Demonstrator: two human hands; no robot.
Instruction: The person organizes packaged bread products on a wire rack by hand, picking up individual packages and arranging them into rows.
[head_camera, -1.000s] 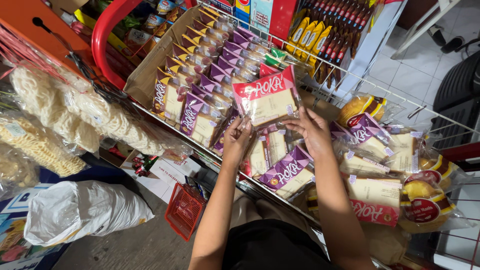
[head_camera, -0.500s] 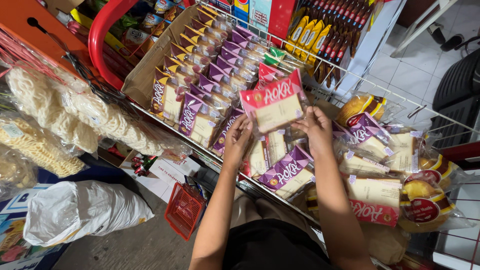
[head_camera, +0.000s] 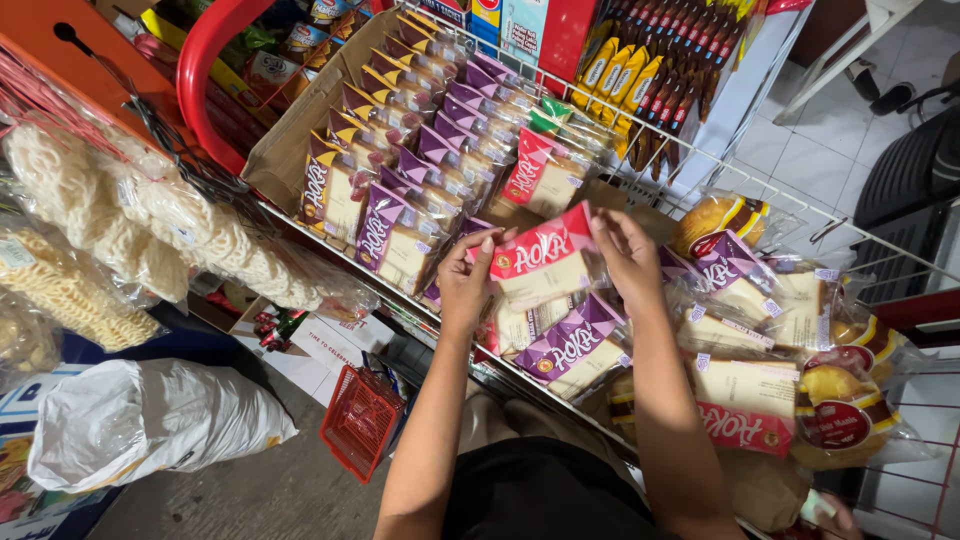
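Observation:
Both my hands hold one red-labelled clear bread packet (head_camera: 545, 262) over a wire shelf (head_camera: 700, 160). My left hand (head_camera: 465, 280) grips its left edge, my right hand (head_camera: 625, 255) its right edge. Under the packet lie purple-labelled bread packets (head_camera: 575, 345). To the left, a cardboard box (head_camera: 290, 140) is filled with rows of brown- and purple-labelled packets (head_camera: 400, 150). Another red-labelled packet (head_camera: 535, 170) stands behind the held one.
Bagged round buns (head_camera: 715, 220) and more bread packets (head_camera: 750, 400) fill the shelf's right side. Hanging bags of pale crackers (head_camera: 150, 230) are on the left. On the floor sit a red basket (head_camera: 360, 420) and a white sack (head_camera: 150, 420). Yellow snack packs (head_camera: 625, 75) stand at the back.
My hands have lowered the red-labelled packet from the box's edge down toward the purple-labelled packets at the shelf front; both hands still grip it.

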